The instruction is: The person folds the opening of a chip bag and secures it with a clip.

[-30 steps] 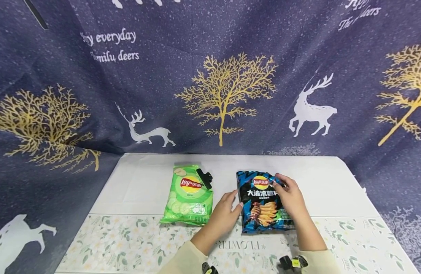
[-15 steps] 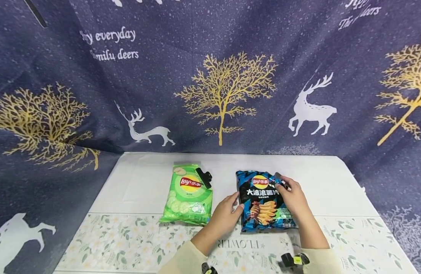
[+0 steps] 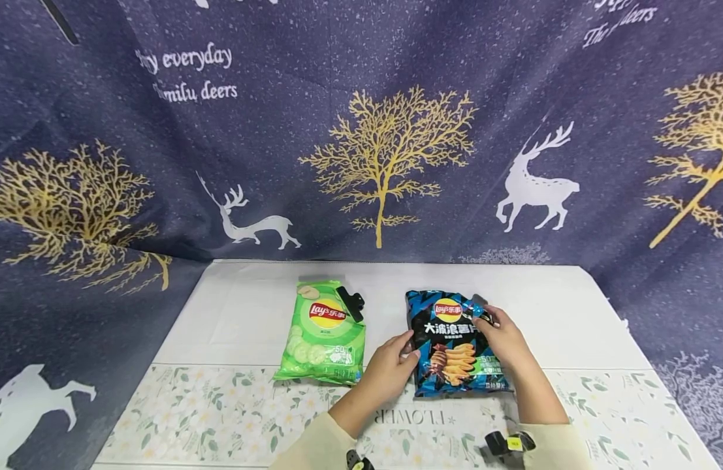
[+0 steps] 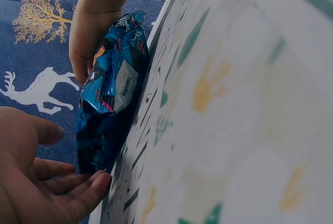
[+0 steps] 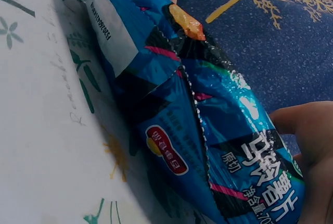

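A blue chip bag (image 3: 452, 349) lies flat on the white table (image 3: 249, 313), right of centre. My right hand (image 3: 483, 316) pinches its raised top right corner. My left hand (image 3: 409, 349) has relaxed fingers, and the tips touch the bag's left edge. In the left wrist view, my left hand (image 4: 49, 182) lies palm-open by the bag (image 4: 112, 94), with the right hand (image 4: 96, 31) on the bag's far end. The right wrist view is filled by the blue bag (image 5: 208, 114), with part of my right hand (image 5: 312, 140) at its lower right.
A green chip bag (image 3: 322, 333) lies to the left, with a black clip (image 3: 351, 303) at its top right corner. A floral mat (image 3: 220, 411) covers the table's near strip. A dark blue cloth with deer and trees (image 3: 385, 130) hangs close behind and at both sides.
My right hand slid slightly down and right along the bag's top corner. My left hand crept a little closer to the bag's left edge. The bags stayed put.
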Demonstrator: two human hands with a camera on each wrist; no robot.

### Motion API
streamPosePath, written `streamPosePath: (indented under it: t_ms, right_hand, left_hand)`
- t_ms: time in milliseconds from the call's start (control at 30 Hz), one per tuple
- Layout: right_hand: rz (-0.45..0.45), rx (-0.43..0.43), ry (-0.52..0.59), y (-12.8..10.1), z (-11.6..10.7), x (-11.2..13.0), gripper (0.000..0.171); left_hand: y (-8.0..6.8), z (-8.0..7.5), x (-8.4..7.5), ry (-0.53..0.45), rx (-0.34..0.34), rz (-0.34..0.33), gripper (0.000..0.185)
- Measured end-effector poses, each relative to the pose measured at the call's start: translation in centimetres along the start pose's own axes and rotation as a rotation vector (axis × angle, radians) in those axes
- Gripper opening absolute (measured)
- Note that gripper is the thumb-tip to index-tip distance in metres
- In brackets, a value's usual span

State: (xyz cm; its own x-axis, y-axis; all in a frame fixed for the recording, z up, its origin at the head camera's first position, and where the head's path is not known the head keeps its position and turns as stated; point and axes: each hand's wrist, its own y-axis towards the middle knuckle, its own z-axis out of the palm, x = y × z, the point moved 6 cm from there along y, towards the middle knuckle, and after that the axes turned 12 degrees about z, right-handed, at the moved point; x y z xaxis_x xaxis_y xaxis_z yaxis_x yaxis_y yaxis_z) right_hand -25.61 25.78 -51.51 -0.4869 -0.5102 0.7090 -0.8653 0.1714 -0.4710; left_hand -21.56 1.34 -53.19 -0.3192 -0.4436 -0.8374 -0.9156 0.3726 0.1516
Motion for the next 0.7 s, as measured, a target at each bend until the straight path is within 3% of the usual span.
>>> streamPosePath:
  t_ms: [700]
  right_hand:
    - [0.017, 0.025, 0.122, 0.19, 0.47, -0.10, 0.072]
  left_hand:
    - [0.03, -0.24, -0.53, -0.023, -0.043, 0.035, 0.045]
